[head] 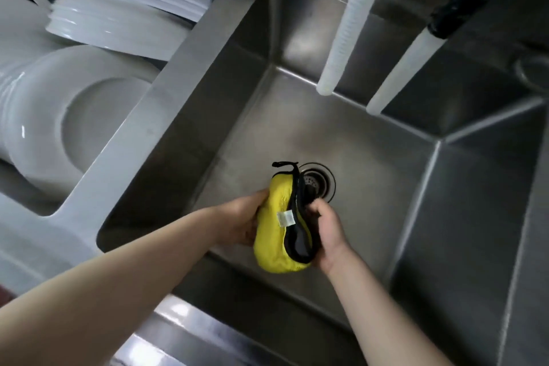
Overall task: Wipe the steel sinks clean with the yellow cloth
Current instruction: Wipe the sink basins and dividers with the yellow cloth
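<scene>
Above the sink drain (319, 181), both hands (328, 230) gripping bunched yellow cloth (271, 235)

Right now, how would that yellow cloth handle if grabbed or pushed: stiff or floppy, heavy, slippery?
Likely floppy: the yellow cloth is bunched and folded between the left hand and right hand, its black edging curling loose at the top. Probably light for its size. Pushed across the steel sink, it would probably crumple rather than slide as one piece.

Brushed steel sink (341, 134) — glossy plates (89, 128).
</scene>
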A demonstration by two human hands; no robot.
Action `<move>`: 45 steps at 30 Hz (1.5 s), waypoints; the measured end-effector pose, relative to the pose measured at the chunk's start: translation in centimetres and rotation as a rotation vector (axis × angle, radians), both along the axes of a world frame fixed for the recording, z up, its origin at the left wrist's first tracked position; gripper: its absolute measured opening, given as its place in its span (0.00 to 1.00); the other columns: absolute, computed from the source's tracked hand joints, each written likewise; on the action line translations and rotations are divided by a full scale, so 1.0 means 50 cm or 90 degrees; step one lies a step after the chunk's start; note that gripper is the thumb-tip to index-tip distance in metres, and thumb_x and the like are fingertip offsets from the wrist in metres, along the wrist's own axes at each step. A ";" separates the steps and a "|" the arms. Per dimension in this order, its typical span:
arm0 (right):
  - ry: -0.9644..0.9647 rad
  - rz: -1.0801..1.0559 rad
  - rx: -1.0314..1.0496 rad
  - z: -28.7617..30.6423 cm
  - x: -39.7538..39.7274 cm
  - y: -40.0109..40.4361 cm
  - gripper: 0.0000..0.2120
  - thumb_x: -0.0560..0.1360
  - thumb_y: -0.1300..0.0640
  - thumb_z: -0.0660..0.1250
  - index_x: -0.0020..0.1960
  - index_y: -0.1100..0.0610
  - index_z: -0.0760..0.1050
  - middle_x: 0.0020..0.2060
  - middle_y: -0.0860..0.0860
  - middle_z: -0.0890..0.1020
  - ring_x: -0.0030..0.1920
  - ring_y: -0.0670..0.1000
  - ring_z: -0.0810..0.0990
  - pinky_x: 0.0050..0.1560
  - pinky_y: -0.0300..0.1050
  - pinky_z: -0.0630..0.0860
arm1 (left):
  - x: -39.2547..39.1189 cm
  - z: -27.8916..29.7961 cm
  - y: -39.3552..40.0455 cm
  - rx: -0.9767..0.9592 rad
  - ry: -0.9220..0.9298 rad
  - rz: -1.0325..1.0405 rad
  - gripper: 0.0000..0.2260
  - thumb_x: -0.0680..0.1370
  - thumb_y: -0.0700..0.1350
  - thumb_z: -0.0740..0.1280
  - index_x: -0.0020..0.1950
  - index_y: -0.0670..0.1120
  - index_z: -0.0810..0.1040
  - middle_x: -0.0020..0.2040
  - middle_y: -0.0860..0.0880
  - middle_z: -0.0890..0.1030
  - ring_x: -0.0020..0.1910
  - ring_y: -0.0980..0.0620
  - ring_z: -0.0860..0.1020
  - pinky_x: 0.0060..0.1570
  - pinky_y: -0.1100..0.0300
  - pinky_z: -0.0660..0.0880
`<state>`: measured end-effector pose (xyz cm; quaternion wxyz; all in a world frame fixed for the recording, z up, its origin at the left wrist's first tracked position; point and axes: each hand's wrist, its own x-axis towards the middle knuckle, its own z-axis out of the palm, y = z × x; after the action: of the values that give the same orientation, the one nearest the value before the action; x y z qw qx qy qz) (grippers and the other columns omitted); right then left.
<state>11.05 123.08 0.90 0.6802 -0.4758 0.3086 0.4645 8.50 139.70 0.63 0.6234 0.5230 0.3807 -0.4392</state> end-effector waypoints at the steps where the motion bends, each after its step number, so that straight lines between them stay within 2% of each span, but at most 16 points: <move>1: 0.007 -0.021 0.024 0.011 -0.007 -0.010 0.20 0.78 0.51 0.55 0.46 0.59 0.83 0.44 0.59 0.84 0.44 0.56 0.83 0.53 0.50 0.76 | -0.004 0.000 -0.006 -0.003 -0.008 0.017 0.23 0.82 0.61 0.53 0.51 0.45 0.79 0.35 0.49 0.83 0.32 0.53 0.81 0.38 0.59 0.77; 3: 0.010 -0.040 0.075 0.020 -0.017 -0.034 0.24 0.80 0.46 0.53 0.57 0.60 0.82 0.54 0.60 0.84 0.52 0.58 0.84 0.59 0.53 0.75 | -0.008 0.001 -0.018 0.002 -0.025 0.036 0.21 0.82 0.57 0.58 0.61 0.43 0.78 0.48 0.44 0.84 0.44 0.48 0.82 0.46 0.56 0.80; 4: 0.008 -0.039 0.088 0.023 -0.021 -0.046 0.26 0.81 0.42 0.53 0.62 0.59 0.80 0.57 0.60 0.83 0.56 0.59 0.83 0.62 0.55 0.74 | -0.012 0.007 -0.025 0.003 -0.036 0.040 0.18 0.82 0.55 0.59 0.62 0.43 0.77 0.51 0.43 0.84 0.46 0.46 0.82 0.49 0.54 0.80; 6: -0.006 -0.016 0.074 0.028 -0.026 -0.066 0.30 0.79 0.35 0.55 0.66 0.57 0.77 0.61 0.59 0.81 0.62 0.59 0.80 0.68 0.57 0.70 | -0.019 0.009 -0.036 -0.009 -0.055 0.043 0.10 0.82 0.48 0.61 0.59 0.45 0.76 0.48 0.45 0.85 0.43 0.48 0.83 0.46 0.55 0.80; 8: -0.024 0.027 0.021 0.033 -0.029 -0.082 0.31 0.75 0.33 0.60 0.66 0.54 0.77 0.59 0.57 0.82 0.61 0.58 0.81 0.67 0.57 0.72 | -0.024 0.012 -0.053 -0.017 -0.093 0.024 0.06 0.81 0.40 0.61 0.56 0.45 0.75 0.40 0.49 0.83 0.37 0.52 0.83 0.41 0.58 0.79; 11: -0.082 0.029 -0.050 0.035 -0.036 -0.106 0.29 0.69 0.38 0.69 0.65 0.52 0.76 0.56 0.54 0.84 0.56 0.56 0.83 0.61 0.54 0.77 | -0.029 0.022 -0.077 0.022 -0.160 0.022 0.12 0.78 0.35 0.65 0.59 0.45 0.73 0.39 0.50 0.81 0.35 0.55 0.80 0.42 0.58 0.78; 15: -0.122 0.002 -0.094 0.040 -0.058 -0.132 0.27 0.66 0.46 0.75 0.63 0.55 0.77 0.53 0.53 0.85 0.54 0.54 0.84 0.55 0.50 0.79 | -0.037 0.026 -0.095 0.034 -0.212 0.015 0.28 0.71 0.39 0.75 0.68 0.45 0.70 0.54 0.43 0.81 0.51 0.47 0.82 0.53 0.53 0.80; 19: -0.122 0.017 -0.138 0.045 -0.082 -0.145 0.16 0.71 0.58 0.75 0.58 0.56 0.79 0.49 0.53 0.86 0.50 0.54 0.85 0.50 0.49 0.81 | -0.046 0.039 -0.117 0.072 -0.271 -0.059 0.22 0.76 0.38 0.72 0.67 0.47 0.70 0.55 0.45 0.81 0.49 0.52 0.81 0.47 0.66 0.79; 25: -0.030 -0.004 -0.145 0.059 -0.093 -0.180 0.14 0.73 0.62 0.73 0.58 0.60 0.79 0.48 0.59 0.86 0.49 0.60 0.85 0.49 0.53 0.81 | -0.052 0.045 -0.111 0.068 -0.257 -0.058 0.22 0.77 0.41 0.72 0.68 0.48 0.70 0.59 0.43 0.80 0.57 0.46 0.81 0.60 0.48 0.78; 29: -0.058 -0.025 -0.145 0.086 -0.089 -0.212 0.08 0.75 0.64 0.70 0.53 0.60 0.79 0.45 0.58 0.83 0.48 0.57 0.82 0.50 0.52 0.78 | -0.051 0.043 -0.120 0.105 -0.227 -0.080 0.26 0.77 0.44 0.71 0.73 0.50 0.65 0.63 0.45 0.76 0.58 0.48 0.79 0.55 0.52 0.80; 32: -0.099 -0.021 -0.204 0.095 -0.089 -0.226 0.06 0.73 0.65 0.68 0.51 0.60 0.77 0.40 0.56 0.77 0.43 0.55 0.77 0.45 0.49 0.74 | -0.050 0.040 -0.132 0.185 -0.290 -0.216 0.37 0.71 0.48 0.73 0.77 0.54 0.60 0.70 0.49 0.69 0.65 0.49 0.74 0.61 0.54 0.76; 34: -0.125 0.010 -0.238 0.100 -0.087 -0.239 0.06 0.72 0.64 0.68 0.49 0.59 0.77 0.39 0.56 0.76 0.43 0.55 0.76 0.45 0.49 0.73 | -0.049 0.046 -0.142 0.201 -0.429 -0.345 0.40 0.70 0.49 0.71 0.78 0.55 0.57 0.73 0.52 0.64 0.74 0.52 0.65 0.70 0.61 0.65; 36: -0.138 0.068 -0.254 0.109 -0.085 -0.253 0.07 0.69 0.61 0.70 0.48 0.58 0.78 0.40 0.55 0.78 0.44 0.56 0.77 0.46 0.51 0.74 | -0.047 0.058 -0.163 0.153 -0.538 -0.449 0.43 0.69 0.52 0.73 0.80 0.55 0.54 0.77 0.53 0.61 0.76 0.57 0.58 0.72 0.66 0.57; 39: -0.138 0.134 -0.246 0.129 -0.085 -0.262 0.09 0.61 0.56 0.69 0.40 0.54 0.75 0.32 0.52 0.73 0.37 0.53 0.73 0.40 0.48 0.69 | -0.042 0.069 -0.202 0.142 -0.590 -0.570 0.50 0.68 0.54 0.79 0.80 0.56 0.49 0.75 0.54 0.62 0.73 0.58 0.60 0.71 0.66 0.57; 43: -0.138 0.125 -0.222 0.141 -0.087 -0.264 0.10 0.62 0.56 0.68 0.42 0.55 0.72 0.31 0.51 0.69 0.35 0.51 0.69 0.37 0.45 0.66 | -0.029 0.062 -0.231 0.124 -0.526 -0.613 0.51 0.67 0.56 0.80 0.79 0.60 0.49 0.72 0.52 0.69 0.69 0.52 0.70 0.69 0.55 0.67; 45: -0.138 0.139 -0.217 0.142 -0.092 -0.272 0.07 0.68 0.59 0.68 0.44 0.56 0.72 0.32 0.52 0.68 0.36 0.50 0.68 0.36 0.45 0.65 | -0.027 0.060 -0.240 0.115 -0.499 -0.632 0.47 0.67 0.58 0.79 0.78 0.61 0.53 0.70 0.53 0.72 0.67 0.51 0.72 0.67 0.53 0.70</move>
<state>6.46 109.49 8.01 0.5647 -0.6615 0.2545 0.4227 7.18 127.70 3.64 0.3921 0.8096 -0.1274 -0.4179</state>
